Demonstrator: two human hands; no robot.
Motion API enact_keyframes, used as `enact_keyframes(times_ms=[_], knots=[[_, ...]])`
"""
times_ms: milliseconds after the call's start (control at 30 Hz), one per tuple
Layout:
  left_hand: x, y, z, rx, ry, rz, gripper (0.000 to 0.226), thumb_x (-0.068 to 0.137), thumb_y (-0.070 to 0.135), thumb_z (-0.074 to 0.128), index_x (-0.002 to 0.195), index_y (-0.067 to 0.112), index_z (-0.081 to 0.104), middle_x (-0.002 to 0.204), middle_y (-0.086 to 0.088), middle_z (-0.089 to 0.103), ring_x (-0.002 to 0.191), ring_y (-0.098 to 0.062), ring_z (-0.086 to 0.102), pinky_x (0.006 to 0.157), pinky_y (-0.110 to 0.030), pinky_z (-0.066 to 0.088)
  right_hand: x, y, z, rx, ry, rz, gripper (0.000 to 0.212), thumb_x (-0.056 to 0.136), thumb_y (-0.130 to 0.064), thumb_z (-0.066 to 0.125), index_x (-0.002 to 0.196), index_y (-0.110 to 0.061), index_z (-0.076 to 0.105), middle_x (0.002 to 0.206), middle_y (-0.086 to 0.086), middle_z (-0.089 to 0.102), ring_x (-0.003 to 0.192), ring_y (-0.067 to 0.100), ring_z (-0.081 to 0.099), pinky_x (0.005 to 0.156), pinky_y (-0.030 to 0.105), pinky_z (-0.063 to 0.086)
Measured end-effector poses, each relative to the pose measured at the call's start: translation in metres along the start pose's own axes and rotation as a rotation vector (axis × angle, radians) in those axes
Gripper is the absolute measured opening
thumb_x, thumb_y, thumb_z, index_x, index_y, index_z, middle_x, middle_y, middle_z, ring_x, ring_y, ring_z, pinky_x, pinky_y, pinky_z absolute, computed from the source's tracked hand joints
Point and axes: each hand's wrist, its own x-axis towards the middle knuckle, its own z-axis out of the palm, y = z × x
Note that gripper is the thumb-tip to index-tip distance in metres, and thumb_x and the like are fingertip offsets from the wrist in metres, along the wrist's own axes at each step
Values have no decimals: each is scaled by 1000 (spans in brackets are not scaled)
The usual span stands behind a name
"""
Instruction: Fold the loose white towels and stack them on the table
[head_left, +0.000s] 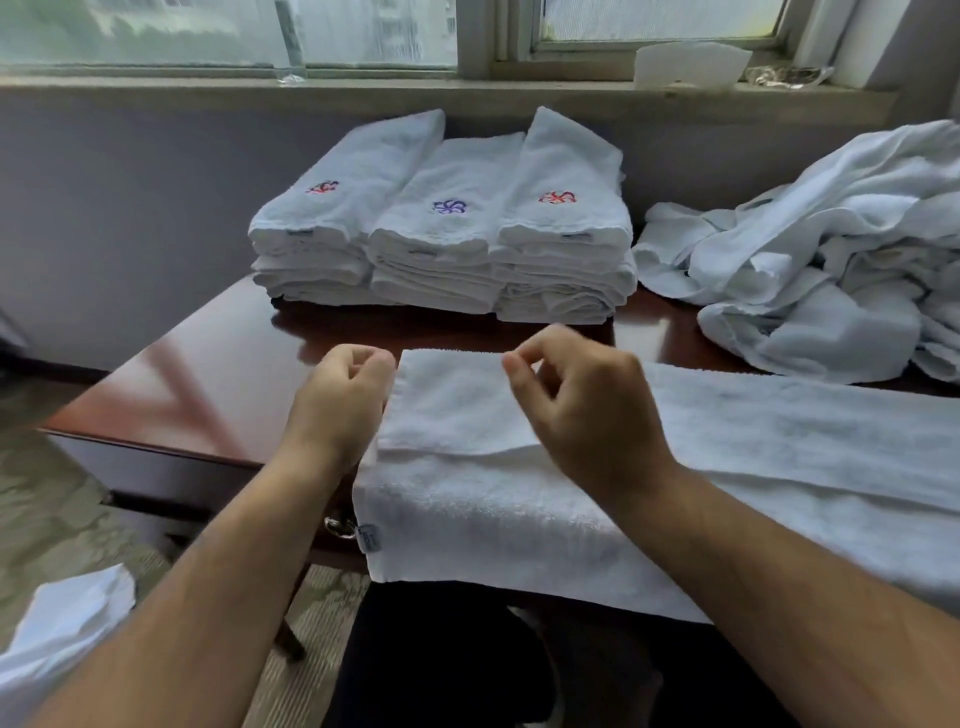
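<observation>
A long white towel (519, 514) lies across the table's front edge, folded lengthwise, with its near side hanging over the edge. My left hand (340, 395) is curled into a fist right beside the towel's left end, and I see nothing held in it. My right hand (576, 400) hovers over the towel's folded top layer with fingers curled and thumb near the forefinger, with no cloth visible between them. Three stacks of folded white towels (441, 244) with embroidered emblems stand at the back of the table. A heap of loose white towels (821, 260) lies at the right.
The dark wooden table (208, 379) has bare surface on its left part. A drawer with a ring pull (337, 527) sits under the front edge. Another white towel (62, 623) lies low at the left near the floor. A windowsill with a white container (685, 65) runs behind.
</observation>
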Motion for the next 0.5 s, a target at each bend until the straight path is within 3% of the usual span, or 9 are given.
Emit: enact_keyframes(times_ms=[67, 200, 333, 433, 500], knots=[[11, 6, 1, 124, -34, -61, 46, 79, 56, 58, 115, 26, 57, 107, 4, 65, 97, -21, 65, 86, -42, 54, 11, 9, -3, -75, -85, 96, 14, 95, -27, 68, 85, -17, 70, 71, -8, 65, 65, 10, 59, 59, 26, 49], [24, 13, 19, 365, -108, -14, 51, 95, 50, 58, 136, 22, 50, 121, 1, 60, 102, -17, 57, 83, -30, 42, 5, 33, 3, -151, -519, 221, 19, 94, -40, 67, 103, -23, 70, 92, -9, 56, 94, 12, 53, 79, 29, 43], [23, 21, 25, 269, 9, 193, 25, 100, 27, 55, 124, 32, 57, 97, 3, 64, 70, -5, 58, 55, -9, 38, -9, 40, 7, -90, -504, 167, 14, 95, -37, 66, 96, -24, 71, 91, -8, 56, 96, 11, 48, 79, 27, 40], [28, 23, 16, 263, -25, 220, 17, 99, 28, 58, 111, 40, 62, 86, 8, 60, 60, 0, 57, 49, -13, 39, -6, 42, 4, -72, -439, 115, 10, 95, -31, 65, 95, -24, 73, 91, -7, 59, 95, 13, 49, 80, 32, 45], [27, 22, 13, 384, -71, 211, 14, 98, 32, 60, 108, 39, 67, 91, 7, 65, 69, -2, 60, 55, -19, 43, -7, 45, 4, -127, -467, 93, 19, 95, -38, 63, 108, -27, 73, 106, -5, 62, 107, 16, 47, 92, 37, 45]])
